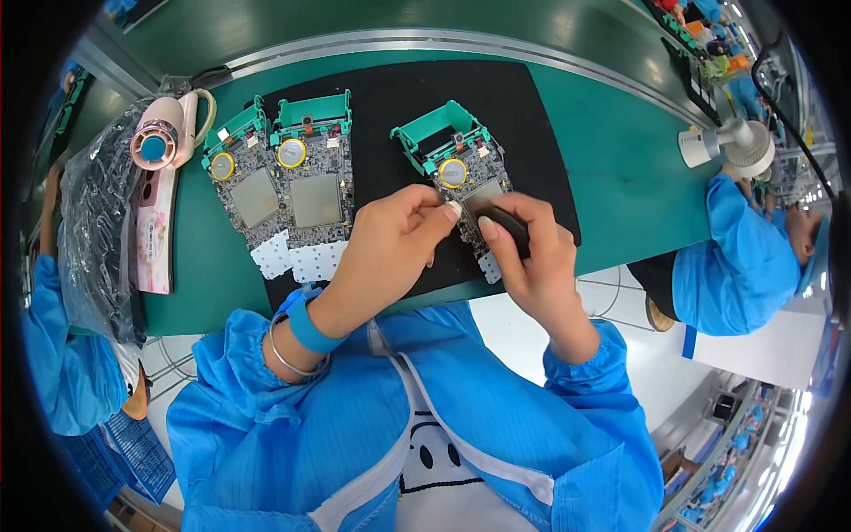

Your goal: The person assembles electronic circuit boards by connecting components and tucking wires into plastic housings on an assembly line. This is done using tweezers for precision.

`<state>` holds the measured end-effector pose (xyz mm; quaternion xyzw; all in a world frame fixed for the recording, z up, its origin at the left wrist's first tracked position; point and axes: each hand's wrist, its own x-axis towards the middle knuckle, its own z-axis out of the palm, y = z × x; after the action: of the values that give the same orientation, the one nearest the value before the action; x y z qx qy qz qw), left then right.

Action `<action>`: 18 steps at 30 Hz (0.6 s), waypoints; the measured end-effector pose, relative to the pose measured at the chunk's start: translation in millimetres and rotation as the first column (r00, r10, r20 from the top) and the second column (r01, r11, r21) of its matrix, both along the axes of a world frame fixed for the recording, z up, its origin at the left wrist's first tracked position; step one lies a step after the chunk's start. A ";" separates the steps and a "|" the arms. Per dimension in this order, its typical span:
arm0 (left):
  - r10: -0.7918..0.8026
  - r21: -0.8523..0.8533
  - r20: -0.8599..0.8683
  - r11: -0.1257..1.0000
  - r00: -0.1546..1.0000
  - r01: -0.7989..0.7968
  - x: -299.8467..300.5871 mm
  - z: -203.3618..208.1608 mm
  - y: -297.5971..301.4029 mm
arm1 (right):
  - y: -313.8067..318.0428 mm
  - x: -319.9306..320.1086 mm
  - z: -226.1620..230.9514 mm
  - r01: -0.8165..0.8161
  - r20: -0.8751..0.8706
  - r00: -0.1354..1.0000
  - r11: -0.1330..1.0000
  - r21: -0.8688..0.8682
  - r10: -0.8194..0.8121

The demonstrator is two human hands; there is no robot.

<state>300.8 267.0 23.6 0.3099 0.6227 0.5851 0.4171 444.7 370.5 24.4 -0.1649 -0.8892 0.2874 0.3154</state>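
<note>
A circuit board (484,168) with a green plastic frame, a round yellow-rimmed part and a grey square plate lies tilted on a black mat (554,195). My left hand (403,239) is closed at the board's left edge, thumb and forefinger pressed together; what lies between them is hidden. In my right hand (536,253) is a black rounded object (507,232), gripped between thumb and fingers over the board's lower right part; its kind cannot be made out. To the left, two similar boards lie side by side, a left board (254,197) and a right board (316,199).
At the table's left are a pink handheld fan (164,133), a pink-and-white flat box (155,239) and clear plastic wrapping (97,204). A metal rail (425,37) runs along the back. A white jointed fixture (731,146) stands at right. Co-workers in blue sit on both sides.
</note>
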 end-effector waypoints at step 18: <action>0.036 -0.004 -0.066 0.999 0.997 -0.036 -1.4 1.7 -1.3 | -10.7 -32.1 -14.1 0.168 -0.122 0.978 0.986 -0.018 -0.169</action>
<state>299.4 265.7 25.3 0.3165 0.6432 0.5802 0.3866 412.7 359.8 10.3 -0.2231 -0.8498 0.2726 0.3921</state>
